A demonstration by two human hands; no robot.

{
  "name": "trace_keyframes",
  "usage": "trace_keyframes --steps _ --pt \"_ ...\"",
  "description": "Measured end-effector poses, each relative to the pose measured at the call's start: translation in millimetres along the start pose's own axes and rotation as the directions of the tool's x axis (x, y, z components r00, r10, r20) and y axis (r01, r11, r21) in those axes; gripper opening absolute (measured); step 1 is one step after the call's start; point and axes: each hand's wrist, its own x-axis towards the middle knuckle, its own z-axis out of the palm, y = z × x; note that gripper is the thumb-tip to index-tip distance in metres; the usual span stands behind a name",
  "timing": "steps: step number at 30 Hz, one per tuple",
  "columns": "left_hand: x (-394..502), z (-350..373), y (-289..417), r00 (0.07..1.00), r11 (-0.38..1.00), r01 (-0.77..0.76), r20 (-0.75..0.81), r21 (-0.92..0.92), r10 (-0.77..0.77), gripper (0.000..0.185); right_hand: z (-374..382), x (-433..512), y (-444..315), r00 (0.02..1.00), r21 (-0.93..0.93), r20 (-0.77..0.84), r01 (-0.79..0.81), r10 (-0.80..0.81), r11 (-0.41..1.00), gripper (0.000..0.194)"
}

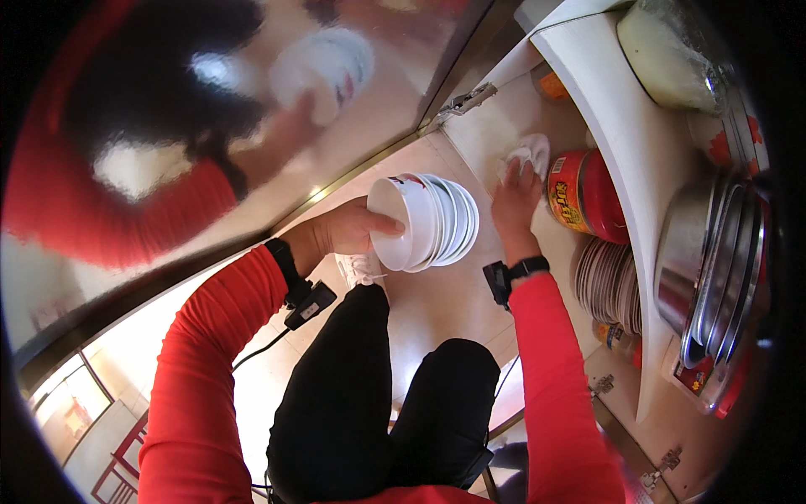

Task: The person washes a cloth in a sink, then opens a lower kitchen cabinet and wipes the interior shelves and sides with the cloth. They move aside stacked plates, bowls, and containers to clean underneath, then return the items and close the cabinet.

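My left hand [359, 228] grips a nested stack of white bowls [409, 220] tipped on its side, thumb pressed along the nearest bowl. Some of the bowls carry a coloured pattern near the rim. At the opening of the cabinet, my right hand [517, 192] has its fingers on a crumpled white cloth [534, 151]. Close beside that hand lies a red-lidded plastic jar [589, 195] with a printed label, on the cabinet's lower level. A stack of plates [607, 283] stands near the jar.
A curved white shelf [604, 126] divides the cabinet. Above it are nested stainless steel basins [705, 271] and a bagged pale container [667, 57]. The glossy open door [390, 82] hangs at left on a metal hinge [469, 101]. Pale floor tiles [441, 309] lie below.
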Motion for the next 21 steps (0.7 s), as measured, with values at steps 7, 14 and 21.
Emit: trace_keyframes --steps 7,14,21 --pt "-6 -6 -1 1.000 1.000 -0.017 0.007 -0.007 0.017 0.058 79 96 30 0.884 -0.286 0.037 -0.437 0.466 0.853 0.047" --pt "-9 -6 1 1.000 0.999 -0.007 0.016 0.040 0.007 0.055 43 172 50 0.664 -0.350 0.671 -0.108 0.329 0.930 0.046" --pt "-5 -3 2 0.999 1.000 -0.002 0.050 0.026 0.000 0.053 67 142 -13 0.998 0.222 0.014 -0.066 0.064 0.973 0.049"
